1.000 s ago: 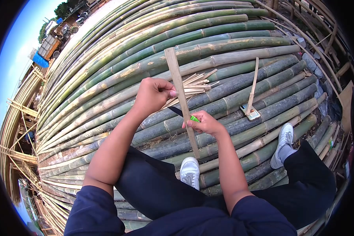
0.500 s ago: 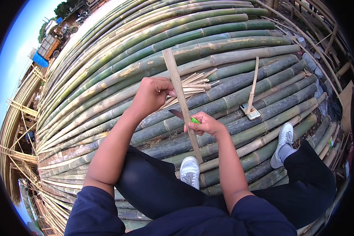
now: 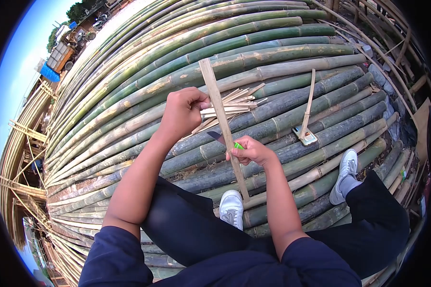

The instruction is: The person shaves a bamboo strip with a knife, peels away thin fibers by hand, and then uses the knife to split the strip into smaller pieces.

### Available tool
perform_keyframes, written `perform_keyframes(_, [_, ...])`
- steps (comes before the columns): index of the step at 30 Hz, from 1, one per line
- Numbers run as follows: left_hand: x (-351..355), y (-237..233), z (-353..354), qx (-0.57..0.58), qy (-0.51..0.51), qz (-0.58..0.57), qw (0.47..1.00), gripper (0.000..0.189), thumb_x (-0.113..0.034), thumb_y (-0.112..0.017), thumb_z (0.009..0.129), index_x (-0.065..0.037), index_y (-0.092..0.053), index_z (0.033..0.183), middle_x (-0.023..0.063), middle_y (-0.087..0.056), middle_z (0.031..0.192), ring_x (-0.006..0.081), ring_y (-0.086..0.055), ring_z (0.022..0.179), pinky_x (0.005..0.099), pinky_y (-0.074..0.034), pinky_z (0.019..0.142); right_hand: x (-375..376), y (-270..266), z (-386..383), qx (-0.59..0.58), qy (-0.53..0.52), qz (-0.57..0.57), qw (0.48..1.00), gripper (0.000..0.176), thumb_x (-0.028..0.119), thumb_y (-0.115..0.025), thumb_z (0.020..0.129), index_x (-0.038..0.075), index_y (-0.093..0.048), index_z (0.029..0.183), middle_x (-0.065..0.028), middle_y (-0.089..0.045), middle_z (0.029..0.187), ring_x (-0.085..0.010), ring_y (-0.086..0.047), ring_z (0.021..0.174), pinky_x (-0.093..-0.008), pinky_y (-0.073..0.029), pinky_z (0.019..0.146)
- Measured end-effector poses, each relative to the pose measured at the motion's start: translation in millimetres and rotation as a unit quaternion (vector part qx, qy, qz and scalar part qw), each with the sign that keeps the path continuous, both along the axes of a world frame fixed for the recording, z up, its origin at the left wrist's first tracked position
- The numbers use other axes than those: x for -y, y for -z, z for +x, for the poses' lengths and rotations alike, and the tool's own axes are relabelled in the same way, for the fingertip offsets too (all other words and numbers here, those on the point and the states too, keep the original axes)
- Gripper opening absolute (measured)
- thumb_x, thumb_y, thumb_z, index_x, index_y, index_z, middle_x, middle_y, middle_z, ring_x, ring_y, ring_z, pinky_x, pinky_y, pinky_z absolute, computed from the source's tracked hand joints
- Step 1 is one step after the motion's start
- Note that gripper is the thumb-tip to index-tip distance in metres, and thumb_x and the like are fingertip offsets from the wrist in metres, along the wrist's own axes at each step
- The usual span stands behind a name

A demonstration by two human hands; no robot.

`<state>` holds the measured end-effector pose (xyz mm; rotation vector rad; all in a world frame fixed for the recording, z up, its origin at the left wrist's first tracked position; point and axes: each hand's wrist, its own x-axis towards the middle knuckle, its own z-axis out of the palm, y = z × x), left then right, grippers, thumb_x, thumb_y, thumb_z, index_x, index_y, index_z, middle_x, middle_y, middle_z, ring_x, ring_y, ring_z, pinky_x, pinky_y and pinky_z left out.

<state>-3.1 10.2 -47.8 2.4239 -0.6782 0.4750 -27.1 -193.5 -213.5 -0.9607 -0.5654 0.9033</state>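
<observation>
My left hand (image 3: pixel 181 114) grips the upper part of a long flat bamboo slat (image 3: pixel 215 98) that stands tilted, its lower end near my left shoe (image 3: pixel 232 208). My right hand (image 3: pixel 252 150) is closed on a knife with a green handle (image 3: pixel 238 146); its dark blade (image 3: pixel 215 136) points left and lies against the slat's edge. A bundle of thin split bamboo strips (image 3: pixel 232 103) lies on the poles just behind the slat.
I sit on a wide stack of long green and grey bamboo poles (image 3: pixel 273 52). A phone (image 3: pixel 306 137) lies on the poles at right with a thin strip (image 3: pixel 309 98) leaning over it. My right shoe (image 3: pixel 345 176) rests further right. Bamboo frames (image 3: pixel 26 131) and a truck stand far left.
The slat has slid slightly downward and my left hand has shifted up a little along it. The knife blade stays against the slat, moved slightly.
</observation>
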Motion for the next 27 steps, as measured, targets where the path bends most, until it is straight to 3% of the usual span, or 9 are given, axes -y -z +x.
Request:
perform_keyframes(3, [-1.9, -2.9, 1.4, -0.006, -0.046, -0.023, 0.999, 0.008, 0.01, -0.063, 0.076, 0.002, -0.064, 0.08, 0.0081, -0.064, 0.07, 0.0138, -0.062, 0.064, 0.0271, -0.048, 0.059, 0.1, 2.5, 0.4, 0.01, -0.003, -0.007, 1.0, 0.035, 0.037, -0.066, 0.09, 0.002, -0.066, 0.09, 0.0082, -0.036, 0.054, -0.0032, -0.027, 0.043, -0.0236, -0.019, 0.041])
perform_keyframes(5, [-5.5, -3.6, 4.1, -0.067, -0.098, -0.142, 0.983, 0.001, 0.003, -0.064, 0.084, 0.002, -0.064, 0.085, 0.0038, -0.063, 0.07, 0.0097, -0.062, 0.064, 0.024, -0.048, 0.058, 0.3, 6.4, 0.9, 0.004, -0.004, -0.001, 1.0, 0.035, 0.037, -0.067, 0.09, 0.002, -0.066, 0.09, 0.0082, -0.036, 0.054, -0.0033, -0.027, 0.043, -0.0236, -0.019, 0.042])
perform_keyframes(8, [-15.8, -6.0, 13.0, -0.054, -0.134, -0.188, 0.971, 0.009, -0.006, -0.064, 0.09, 0.003, -0.064, 0.087, 0.0018, -0.062, 0.071, 0.0082, -0.062, 0.063, 0.0214, -0.047, 0.058, 1.4, 7.1, 0.9, -0.002, -0.003, 0.001, 1.0, 0.035, 0.037, -0.067, 0.09, 0.001, -0.066, 0.09, 0.0081, -0.036, 0.054, -0.0033, -0.027, 0.043, -0.0235, -0.019, 0.042])
perform_keyframes(13, [-24.2, -9.6, 15.1, -0.108, -0.182, -0.178, 0.961, 0.014, -0.012, -0.067, 0.09, 0.001, -0.067, 0.093, 0.0041, -0.066, 0.073, 0.0078, -0.061, 0.061, 0.0216, -0.047, 0.056, 2.1, 8.6, 1.5, -0.003, -0.004, -0.004, 1.0, 0.034, 0.036, -0.067, 0.09, 0.001, -0.066, 0.09, 0.0082, -0.036, 0.054, -0.0031, -0.027, 0.043, -0.0235, -0.018, 0.042])
perform_keyframes(15, [-30.0, -10.4, 18.5, -0.187, -0.227, -0.094, 0.951, 0.018, -0.017, -0.066, 0.091, 0.001, -0.069, 0.097, 0.0053, -0.069, 0.081, 0.0086, -0.063, 0.069, 0.0223, -0.049, 0.061, 1.6, 9.4, 1.6, -0.007, -0.002, -0.007, 1.0, 0.033, 0.035, -0.067, 0.091, 0.002, -0.066, 0.09, 0.0084, -0.036, 0.054, -0.003, -0.027, 0.043, -0.0234, -0.018, 0.042])
perform_keyframes(16, [-27.0, -5.8, 20.6, -0.187, -0.227, -0.095, 0.951, 0.018, -0.017, -0.066, 0.091, 0.001, -0.069, 0.097, 0.0053, -0.069, 0.081, 0.0086, -0.063, 0.069, 0.0223, -0.049, 0.061, 1.3, 8.9, 1.5, -0.007, -0.003, -0.007, 1.0, 0.033, 0.035, -0.067, 0.091, 0.002, -0.066, 0.09, 0.0084, -0.036, 0.054, -0.003, -0.027, 0.043, -0.0234, -0.018, 0.042])
perform_keyframes(18, [-16.6, 5.0, 24.4, -0.006, -0.083, -0.275, 0.958, 0.019, -0.019, -0.067, 0.091, -0.003, -0.071, 0.1, 0.0057, -0.071, 0.089, 0.0076, -0.063, 0.074, 0.0239, -0.049, 0.064, 0.8, 7.5, 1.3, -0.005, -0.004, -0.014, 1.0, 0.032, 0.034, -0.066, 0.091, 0.002, -0.066, 0.09, 0.0086, -0.036, 0.054, -0.003, -0.027, 0.044, -0.0232, -0.018, 0.042])
perform_keyframes(21, [-24.7, -2.1, 19.4, -0.162, -0.06, -0.196, 0.965, 0.022, -0.022, -0.067, 0.091, -0.004, -0.071, 0.103, 0.0031, -0.07, 0.094, 0.0051, -0.06, 0.081, 0.022, -0.047, 0.067, -0.2, 7.6, 0.3, -0.008, -0.002, -0.021, 1.0, 0.032, 0.034, -0.066, 0.091, 0.002, -0.066, 0.09, 0.0086, -0.036, 0.054, -0.0029, -0.027, 0.044, -0.0229, -0.019, 0.042])
perform_keyframes(27, [-19.6, -0.4, 14.2, -0.174, -0.084, -0.193, 0.962, 0.023, -0.023, -0.068, 0.09, -0.003, -0.072, 0.102, 0.0022, -0.07, 0.088, 0.0054, -0.06, 0.077, 0.0223, -0.049, 0.068, -0.5, 9.0, 0.7, -0.007, -0.007, -0.034, 0.999, 0.031, 0.034, -0.067, 0.091, 0.003, -0.066, 0.089, 0.0088, -0.037, 0.055, -0.0029, -0.027, 0.044, -0.0227, -0.019, 0.042])
